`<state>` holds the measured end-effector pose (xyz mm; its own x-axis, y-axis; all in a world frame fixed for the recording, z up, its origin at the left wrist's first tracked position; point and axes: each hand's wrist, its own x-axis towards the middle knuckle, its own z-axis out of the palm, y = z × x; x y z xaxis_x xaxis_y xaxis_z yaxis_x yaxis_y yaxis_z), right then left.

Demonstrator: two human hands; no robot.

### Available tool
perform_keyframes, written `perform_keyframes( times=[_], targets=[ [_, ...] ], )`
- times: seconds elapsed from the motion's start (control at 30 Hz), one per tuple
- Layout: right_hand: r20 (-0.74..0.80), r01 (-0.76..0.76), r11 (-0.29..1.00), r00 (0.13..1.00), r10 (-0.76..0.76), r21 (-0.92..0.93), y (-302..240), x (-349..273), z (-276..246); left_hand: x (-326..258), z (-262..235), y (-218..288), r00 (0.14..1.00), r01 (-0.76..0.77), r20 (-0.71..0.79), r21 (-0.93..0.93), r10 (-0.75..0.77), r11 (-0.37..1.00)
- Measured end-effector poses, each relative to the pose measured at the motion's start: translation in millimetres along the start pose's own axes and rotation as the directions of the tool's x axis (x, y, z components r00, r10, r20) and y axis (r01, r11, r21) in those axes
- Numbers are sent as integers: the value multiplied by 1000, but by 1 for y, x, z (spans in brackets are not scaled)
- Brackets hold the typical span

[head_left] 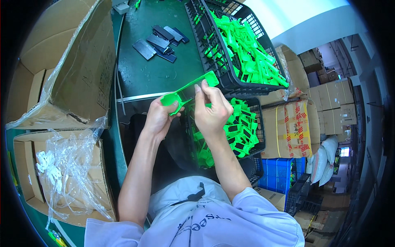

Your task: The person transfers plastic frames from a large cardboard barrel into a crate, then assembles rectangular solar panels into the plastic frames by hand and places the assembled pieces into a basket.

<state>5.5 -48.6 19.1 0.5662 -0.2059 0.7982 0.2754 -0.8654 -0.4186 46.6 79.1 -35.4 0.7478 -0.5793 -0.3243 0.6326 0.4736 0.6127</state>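
Observation:
My left hand (157, 117) is closed round one end of a bright green plastic part (169, 99), the thumb lying on its cupped end. The part is long, with a narrow edge running up and right to a squarish end. My right hand (212, 108) is pinched at that far end, thumb and fingers together. A dark flat area shows between the two hands, but I cannot tell whether it is a separate plate. Both hands are above the near edge of the green table (135, 78), over my lap.
Dark rectangular plates (158, 43) lie piled on the table. One black crate (214, 53) heaped with green parts stands at the right. Below it, another crate (263, 133) holds green parts with dark plates. Open cardboard boxes (82, 74) stand left, one with clear plastic wrap (76, 168).

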Motion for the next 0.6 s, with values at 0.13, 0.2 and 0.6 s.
perform_keyframes(
  times=[0.13,0.2,0.6],
  targets=[
    [46,-227,970,972,232,-85,10,0,1,0,-6,-3,1000,-26,-14,-1,26,1000],
    [68,-331,941,940,336,-71,26,-5,5,3,-5,1,999,-43,-14,-14,43,999],
    [338,-345,886,831,442,-311,16,16,-77,-5,4,-3,997,-29,73,230,13,973]
  ],
)
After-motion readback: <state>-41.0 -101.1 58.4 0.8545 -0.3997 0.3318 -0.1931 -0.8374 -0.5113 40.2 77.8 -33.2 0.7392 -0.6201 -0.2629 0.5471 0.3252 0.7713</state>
